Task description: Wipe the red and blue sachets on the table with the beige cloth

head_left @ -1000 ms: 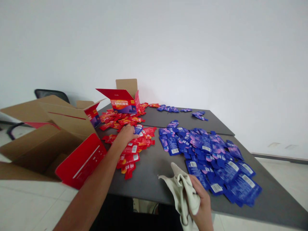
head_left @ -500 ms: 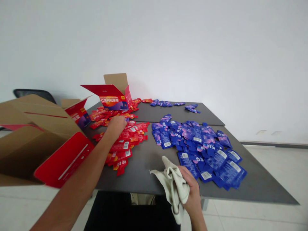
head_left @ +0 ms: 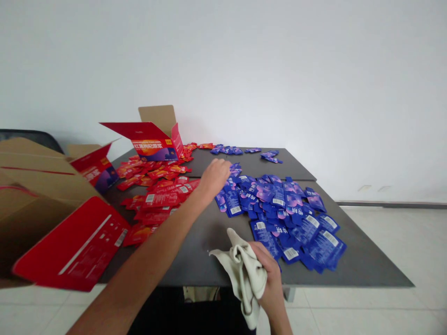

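Your left hand (head_left: 217, 174) reaches across the bench (head_left: 352, 267) to the upper-left edge of the main heap of blue packets (head_left: 310, 228). Its fingers curl downward, out of sight behind the back of the hand, so you cannot tell from here how far open they are or whether they hold anything.

Your right hand (head_left: 268, 267) is closed around a crumpled, pale cloth (head_left: 240, 274), gripping it by its right side above the near edge of the bench, just left of the heap's closest packets.

The heap lies right of centre, its packets overlapping at many angles. A few smaller blue groups lie near the far edge. Red packets (head_left: 157, 201) spread over the left half, partly hidden by your left forearm. Behind them stands a red box (head_left: 153, 149) with its flaps up, and a larger open carton (head_left: 82, 246) sits at the near left.
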Demonstrator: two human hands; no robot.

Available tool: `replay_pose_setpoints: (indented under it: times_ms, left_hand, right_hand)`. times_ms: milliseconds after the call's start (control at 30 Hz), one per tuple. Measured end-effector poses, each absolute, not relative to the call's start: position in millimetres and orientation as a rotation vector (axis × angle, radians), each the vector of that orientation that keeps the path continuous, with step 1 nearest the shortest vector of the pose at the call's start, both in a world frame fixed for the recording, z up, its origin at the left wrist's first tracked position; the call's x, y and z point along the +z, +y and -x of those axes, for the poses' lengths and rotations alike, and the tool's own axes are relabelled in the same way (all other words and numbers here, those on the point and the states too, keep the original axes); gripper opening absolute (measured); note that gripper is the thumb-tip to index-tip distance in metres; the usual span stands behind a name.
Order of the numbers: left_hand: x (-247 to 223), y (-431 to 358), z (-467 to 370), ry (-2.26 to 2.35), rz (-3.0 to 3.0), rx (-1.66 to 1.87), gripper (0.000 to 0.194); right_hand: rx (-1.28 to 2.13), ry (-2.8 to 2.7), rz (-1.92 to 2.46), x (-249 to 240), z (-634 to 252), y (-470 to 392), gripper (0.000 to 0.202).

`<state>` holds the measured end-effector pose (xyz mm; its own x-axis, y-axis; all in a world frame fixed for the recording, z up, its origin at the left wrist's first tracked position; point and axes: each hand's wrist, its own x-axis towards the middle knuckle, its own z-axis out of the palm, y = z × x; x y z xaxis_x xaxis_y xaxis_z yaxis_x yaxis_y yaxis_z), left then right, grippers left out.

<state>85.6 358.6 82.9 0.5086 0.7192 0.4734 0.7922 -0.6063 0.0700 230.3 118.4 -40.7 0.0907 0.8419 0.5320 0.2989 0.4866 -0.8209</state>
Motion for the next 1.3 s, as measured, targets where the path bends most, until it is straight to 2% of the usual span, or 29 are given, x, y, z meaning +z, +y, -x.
replay_pose_setpoints:
  times_ms: [267, 567, 733, 1000, 1167, 1300]
  left_hand:
    - [3, 332, -120, -0.92, 2.965, -0.623, 0.019]
    - [-18, 329, -101, -0.908, 3.034, -0.865, 0.027]
    - [-33, 325, -94, -0.984, 3.002, -0.98, 0.026]
    - [-33, 317, -90, -1.031, 2.97, -1.196, 0.023]
    - [-19, 308, -86, -1.085, 2.906, -1.463, 0.016]
    - [-3, 301, -78, -1.254, 2.693, -1.742, 0.025]
  right_hand:
    - [0.544, -1.46, 1.044, -38, -229, 118, 0.024]
    - [0.569, -1.454, 1.053, -34, -230, 118, 0.024]
    - [0.509, -1.448, 1.023, -37, -230, 119, 0.025]
    - [0.457, -1.479, 1.063, -42, -234, 120, 0.023]
    - [0.48, -1.498, 1.094, -46, -235, 120, 0.023]
    - [0.533, -1.523, 1.099, -43, -235, 119, 0.02]
